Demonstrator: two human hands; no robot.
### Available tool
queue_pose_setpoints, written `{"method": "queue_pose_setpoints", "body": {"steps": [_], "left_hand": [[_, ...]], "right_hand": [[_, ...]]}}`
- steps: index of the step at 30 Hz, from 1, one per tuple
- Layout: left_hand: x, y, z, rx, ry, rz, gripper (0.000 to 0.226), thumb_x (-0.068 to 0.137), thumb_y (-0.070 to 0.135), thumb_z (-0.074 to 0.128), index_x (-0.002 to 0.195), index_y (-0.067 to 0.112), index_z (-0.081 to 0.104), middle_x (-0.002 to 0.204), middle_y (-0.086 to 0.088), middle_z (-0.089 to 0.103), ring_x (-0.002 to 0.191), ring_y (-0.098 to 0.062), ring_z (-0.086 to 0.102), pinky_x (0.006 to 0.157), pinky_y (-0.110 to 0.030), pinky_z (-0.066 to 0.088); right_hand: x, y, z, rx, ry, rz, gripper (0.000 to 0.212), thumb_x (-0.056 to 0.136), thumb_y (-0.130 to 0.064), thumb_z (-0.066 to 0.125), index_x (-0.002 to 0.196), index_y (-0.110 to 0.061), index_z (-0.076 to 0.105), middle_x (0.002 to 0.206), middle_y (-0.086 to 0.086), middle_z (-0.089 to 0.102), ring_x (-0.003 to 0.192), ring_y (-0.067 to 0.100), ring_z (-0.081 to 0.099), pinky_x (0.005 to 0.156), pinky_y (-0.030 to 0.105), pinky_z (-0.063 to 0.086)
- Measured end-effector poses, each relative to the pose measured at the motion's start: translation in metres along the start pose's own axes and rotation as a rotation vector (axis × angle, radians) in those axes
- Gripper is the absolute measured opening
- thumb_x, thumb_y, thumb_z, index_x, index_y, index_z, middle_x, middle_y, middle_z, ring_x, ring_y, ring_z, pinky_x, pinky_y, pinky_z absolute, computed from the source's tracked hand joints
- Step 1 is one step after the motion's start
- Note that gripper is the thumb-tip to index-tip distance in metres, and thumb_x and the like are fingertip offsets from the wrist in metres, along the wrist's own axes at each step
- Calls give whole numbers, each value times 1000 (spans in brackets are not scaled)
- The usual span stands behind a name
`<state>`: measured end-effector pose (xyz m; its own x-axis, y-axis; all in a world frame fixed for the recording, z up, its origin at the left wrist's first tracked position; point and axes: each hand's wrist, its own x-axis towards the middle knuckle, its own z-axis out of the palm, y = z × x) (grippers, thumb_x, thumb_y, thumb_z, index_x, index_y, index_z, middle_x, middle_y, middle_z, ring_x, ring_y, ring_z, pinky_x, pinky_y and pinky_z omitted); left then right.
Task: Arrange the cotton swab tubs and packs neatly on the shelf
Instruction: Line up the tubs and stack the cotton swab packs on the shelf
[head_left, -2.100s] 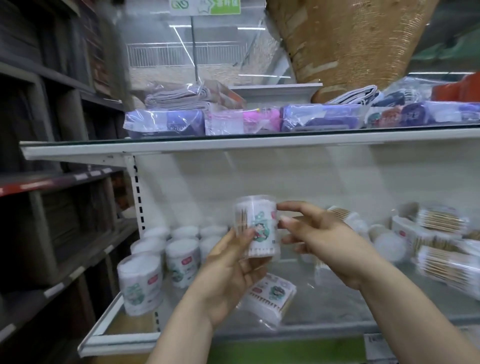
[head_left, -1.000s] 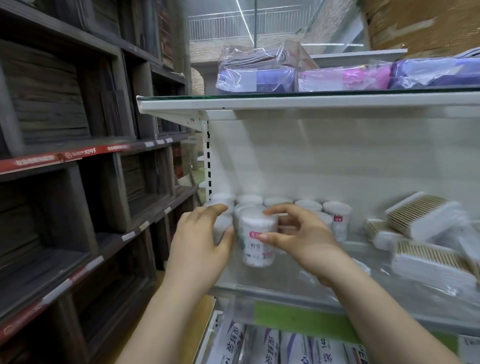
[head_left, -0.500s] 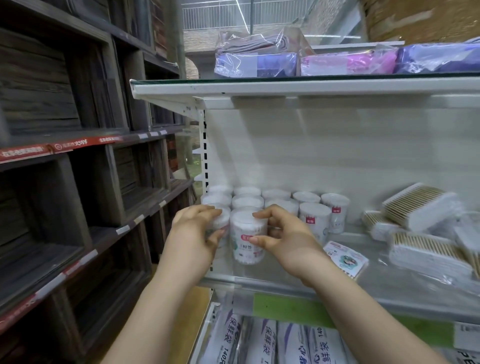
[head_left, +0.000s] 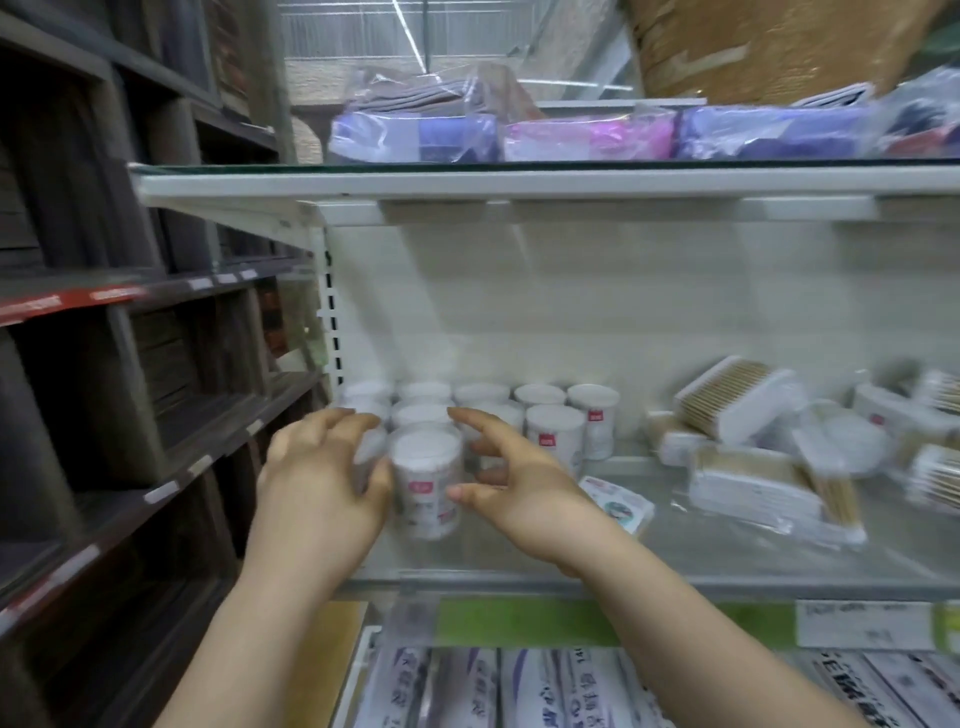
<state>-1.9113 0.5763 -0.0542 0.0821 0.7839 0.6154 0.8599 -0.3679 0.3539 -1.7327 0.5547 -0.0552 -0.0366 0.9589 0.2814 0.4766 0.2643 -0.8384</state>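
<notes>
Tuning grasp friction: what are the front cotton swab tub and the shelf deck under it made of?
Front tub: probably thin clear plastic, glossy; white swab tips show through its top, with a printed label lower down. Shelf deck: looks like glass, smooth and translucent with glare; acrylic cannot be ruled out.

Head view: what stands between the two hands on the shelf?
One upright cotton swab tub, flanked by left hand and right hand; head view shows it.
</notes>
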Motion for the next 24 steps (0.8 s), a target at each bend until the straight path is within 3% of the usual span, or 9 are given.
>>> {"method": "queue_pose_setpoints", "body": {"steps": [4, 7, 11, 16, 20, 24], "left_hand": [[3, 30, 4, 34, 87, 16, 50, 74, 42, 36, 100, 17, 71, 116, -11, 65, 113, -37, 49, 97, -52, 38], [3, 54, 12, 7, 147, 55, 45, 75, 41, 38, 92, 17, 73, 111, -10, 67, 117, -37, 47, 102, -56, 29], [4, 84, 35, -82, 145, 202, 42, 76, 40, 40, 91, 17, 72, 103, -9, 69, 112, -38, 52, 100, -56, 37], [2, 110, 65, -195, 69, 309, 42, 76, 40, 40, 92, 16, 71, 100, -9, 69, 104, -36, 55, 92, -32, 31], [1, 124, 79, -252, 3, 306, 45, 73, 45, 38, 92, 20, 69, 99, -5, 69, 99, -31, 58, 86, -28, 35], [-1, 130, 88, -310, -18, 292, 50, 69, 52, 34, 93, 24, 69, 102, 4, 67, 99, -15, 52, 81, -27, 37]], "right_hand": [[-14, -3, -27, -94, -1, 24, 58, 86, -23, 66, 132, -49, 41, 116, -11, 51, 104, 10, 60, 92, 26, 50], [-26, -3, -48, -130, 27, 31, 47, 88, -21, 63, 127, -41, 49, 112, -7, 60, 99, 10, 62, 93, 29, 51], [-39, -2, -84, -193, 86, 52, 26, 88, -18, 61, 112, -28, 63, 96, -2, 67, 83, 10, 63, 79, 27, 53], [-41, 0, -161, -250, 273, 91, 14, 88, -11, 61, 88, -24, 65, 78, 4, 68, 68, 18, 65, 61, 31, 53], [-36, 6, -240, -257, 464, 170, 15, 92, -9, 56, 83, -20, 61, 79, 6, 66, 60, 16, 60, 55, 29, 49], [-30, 35, -303, -399, 626, 288, 17, 89, -10, 55, 74, -17, 60, 86, 15, 69, 61, 23, 60, 58, 34, 52]]}}
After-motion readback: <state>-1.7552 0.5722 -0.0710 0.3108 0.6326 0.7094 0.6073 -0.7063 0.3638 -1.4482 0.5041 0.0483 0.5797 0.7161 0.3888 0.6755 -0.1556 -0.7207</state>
